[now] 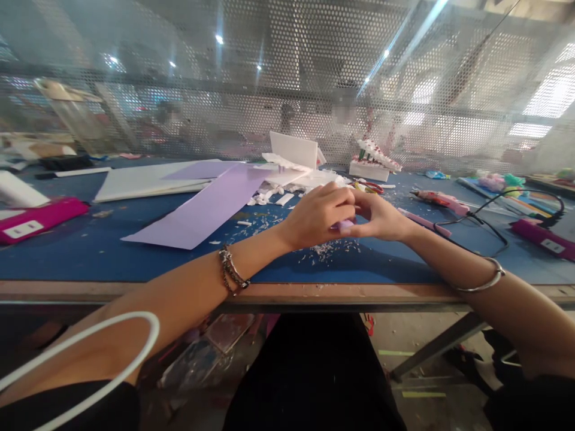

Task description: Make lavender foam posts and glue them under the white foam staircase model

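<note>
Over the blue tabletop, near its front edge, my left hand (317, 216) and my right hand (381, 219) meet. Between their closed fingers is a small purple piece (345, 225), mostly hidden by them; it looks like foam. Fine white crumbs (324, 252) lie on the table just below. Behind my hands is a heap of white foam scraps (309, 179). A long purple sheet (204, 209) stretches out to the left of my left hand. Right of my right hand lies a flat pink tool (423, 222), partly hidden by my wrist.
A pink glue gun (442, 202) with a looping black cable (494, 230) lies at right. Magenta objects with white labels stand at left (45, 220) and right (544, 238). Red-handled pliers (374, 187) and a decorated white model (369, 169) are behind, before a perforated metal screen (309, 78).
</note>
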Available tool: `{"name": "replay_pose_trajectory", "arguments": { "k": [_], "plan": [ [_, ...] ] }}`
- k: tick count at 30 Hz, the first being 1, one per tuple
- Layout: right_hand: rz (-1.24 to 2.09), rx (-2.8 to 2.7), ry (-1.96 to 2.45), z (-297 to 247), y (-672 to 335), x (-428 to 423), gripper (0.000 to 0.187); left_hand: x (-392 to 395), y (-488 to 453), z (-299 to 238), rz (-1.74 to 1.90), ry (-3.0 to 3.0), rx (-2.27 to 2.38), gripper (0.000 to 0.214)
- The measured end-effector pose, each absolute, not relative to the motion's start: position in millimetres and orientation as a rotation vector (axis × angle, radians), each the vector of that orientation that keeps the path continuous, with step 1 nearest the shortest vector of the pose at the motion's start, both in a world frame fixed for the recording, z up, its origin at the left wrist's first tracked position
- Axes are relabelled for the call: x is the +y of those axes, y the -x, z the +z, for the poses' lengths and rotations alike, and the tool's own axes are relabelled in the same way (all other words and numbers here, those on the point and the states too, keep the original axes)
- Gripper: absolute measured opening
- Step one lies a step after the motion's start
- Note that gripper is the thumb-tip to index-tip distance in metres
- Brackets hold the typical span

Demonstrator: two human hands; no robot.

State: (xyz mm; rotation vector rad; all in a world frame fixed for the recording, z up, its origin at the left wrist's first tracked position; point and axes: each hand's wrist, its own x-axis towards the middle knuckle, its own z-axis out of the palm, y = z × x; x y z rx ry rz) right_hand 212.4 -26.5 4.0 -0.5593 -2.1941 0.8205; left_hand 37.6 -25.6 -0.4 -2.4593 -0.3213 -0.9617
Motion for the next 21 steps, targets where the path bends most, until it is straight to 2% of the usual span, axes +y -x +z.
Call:
{"name": "replay_pose_trajectory", "arguments": {
  "k": [2, 3, 7, 9, 13, 18, 21],
  "plan": [
    [0.868, -2.153, 0.55, 5.4, -213.3, -26.1, 0.041, -24.4, -37.7, -1.6, -1.136, 2.509, -0.371, 0.021],
    [0.896, -2.132, 0.534, 6.4, -213.7, -26.1, 0.042, -23.0, -37.9, -2.5, -1.259, 2.545, -0.414, 0.026],
    [0.971, -2.045, 0.451, 10.6, -215.8, -25.8, 0.046, -13.5, -38.7, -5.7, -1.771, 2.96, -0.696, 0.07],
    [0.951, -2.013, 0.434, 11.8, -217.0, -25.4, 0.047, -10.2, -38.8, -5.1, -1.834, 3.392, -0.758, 0.078],
    [0.894, -1.953, 0.449, 12.2, -217.8, -25.1, 0.049, -11.1, -38.6, 0.2, -1.881, 3.891, -0.678, 0.055],
    [0.878, -1.894, 0.447, 11.5, -216.2, -25.3, 0.047, -9.7, -36.7, 1.0, -2.045, 3.893, -1.014, 0.025],
    [0.839, -1.912, 0.474, 12.1, -218.2, -23.4, 0.047, -5.9, -34.2, -0.8, -2.093, 3.803, -1.143, 0.022]
  ]
}}
